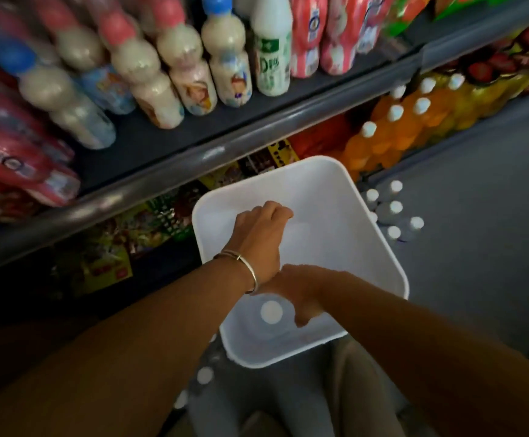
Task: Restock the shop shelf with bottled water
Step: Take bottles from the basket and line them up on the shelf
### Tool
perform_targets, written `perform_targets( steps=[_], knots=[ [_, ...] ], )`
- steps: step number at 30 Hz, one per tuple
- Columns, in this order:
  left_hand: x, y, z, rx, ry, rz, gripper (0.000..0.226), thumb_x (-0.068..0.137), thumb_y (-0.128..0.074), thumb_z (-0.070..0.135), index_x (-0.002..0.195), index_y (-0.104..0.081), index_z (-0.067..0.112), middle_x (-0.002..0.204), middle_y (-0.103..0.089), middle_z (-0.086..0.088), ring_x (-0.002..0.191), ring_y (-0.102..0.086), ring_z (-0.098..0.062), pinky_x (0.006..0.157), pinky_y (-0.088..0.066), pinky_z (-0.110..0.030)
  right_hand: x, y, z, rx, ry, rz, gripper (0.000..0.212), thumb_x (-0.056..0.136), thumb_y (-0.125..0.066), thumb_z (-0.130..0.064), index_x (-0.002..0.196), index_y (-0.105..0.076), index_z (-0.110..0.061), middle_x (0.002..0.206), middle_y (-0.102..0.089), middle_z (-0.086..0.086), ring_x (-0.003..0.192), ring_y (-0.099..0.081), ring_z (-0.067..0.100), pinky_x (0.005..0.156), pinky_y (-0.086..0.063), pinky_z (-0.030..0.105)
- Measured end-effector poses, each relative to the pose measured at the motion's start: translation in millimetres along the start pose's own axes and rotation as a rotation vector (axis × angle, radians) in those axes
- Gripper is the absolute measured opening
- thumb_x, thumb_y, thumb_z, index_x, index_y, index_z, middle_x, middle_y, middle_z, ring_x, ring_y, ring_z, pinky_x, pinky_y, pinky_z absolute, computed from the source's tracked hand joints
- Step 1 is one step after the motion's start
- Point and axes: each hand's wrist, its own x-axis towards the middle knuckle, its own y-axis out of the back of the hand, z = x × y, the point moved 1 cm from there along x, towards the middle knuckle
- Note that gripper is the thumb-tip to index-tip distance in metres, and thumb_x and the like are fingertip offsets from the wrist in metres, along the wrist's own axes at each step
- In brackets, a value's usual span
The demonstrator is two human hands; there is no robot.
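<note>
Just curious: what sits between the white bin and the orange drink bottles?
In the head view, nothing: the white bin's far corner runs right up beside the orange drink bottles.

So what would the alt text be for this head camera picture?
Two bare hands reach into a white square plastic tub: the left hand deep inside, the right hand beside a white-capped clear water bottle. Behind, a dark shop shelf holds drinks.
</note>
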Motion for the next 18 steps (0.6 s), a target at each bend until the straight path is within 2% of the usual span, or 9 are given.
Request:
perform_targets(
  steps=[5, 9, 11, 14, 18],
  knots=[
    [5, -15, -4, -0.018, 0.018, -0.013, 0.062, 0.086, -0.061, 0.006, 0.138, -0.032, 0.022, 0.139, -0.037, -0.001, 0.126, -0.037, -0.021, 0.108, -0.030, -0.032, 24, -23, 3, 0.078, 0.059, 0.001, 0.083, 0.075, -0.078, -0.020, 0.142, -0.032, -0.031, 0.146, -0.040, 0.001, 0.133, -0.037, 0.023, 0.111, -0.027, 0.039],
    [6, -1, -2, -0.011, 0.028, -0.046, 0.063, 0.084, -0.060, 0.004, 0.138, -0.031, 0.021, 0.138, -0.038, -0.002, 0.126, -0.039, -0.022, 0.109, -0.031, -0.034, 12, -14, 8, 0.238, -0.037, 0.084, 0.079, 0.072, -0.080, -0.023, 0.138, -0.038, -0.029, 0.141, -0.046, 0.005, 0.126, -0.043, 0.024, 0.107, -0.034, 0.039],
    [6, 15, 2, -0.010, 0.027, -0.064, 0.065, 0.084, -0.058, 0.002, 0.139, -0.030, 0.021, 0.139, -0.038, -0.002, 0.127, -0.039, -0.022, 0.109, -0.032, -0.036, -5, 0, 10, 0.284, -0.085, 0.130, 0.079, 0.070, -0.082, -0.025, 0.136, -0.039, -0.030, 0.138, -0.047, 0.005, 0.123, -0.045, 0.024, 0.105, -0.037, 0.039],
    [4, 52, 13, -0.075, 0.058, -0.065, 0.065, 0.084, -0.056, -0.002, 0.139, -0.031, 0.021, 0.141, -0.037, -0.002, 0.128, -0.038, -0.025, 0.108, -0.034, -0.037, -45, 34, 7, 0.325, -0.106, 0.202, 0.078, 0.069, -0.082, -0.028, 0.135, -0.040, -0.029, 0.136, -0.048, 0.001, 0.122, -0.044, 0.020, 0.105, -0.033, 0.035],
    [-1, 125, 39, -0.139, 0.022, -0.066, 0.063, 0.081, -0.056, -0.005, 0.135, -0.038, 0.020, 0.137, -0.043, -0.003, 0.125, -0.045, -0.028, 0.103, -0.040, -0.041, -108, 96, -7, 0.352, -0.126, 0.286, 0.077, 0.067, -0.083, -0.035, 0.132, -0.042, -0.031, 0.134, -0.049, -0.004, 0.125, -0.043, 0.018, 0.107, -0.032, 0.036]
  ],
)
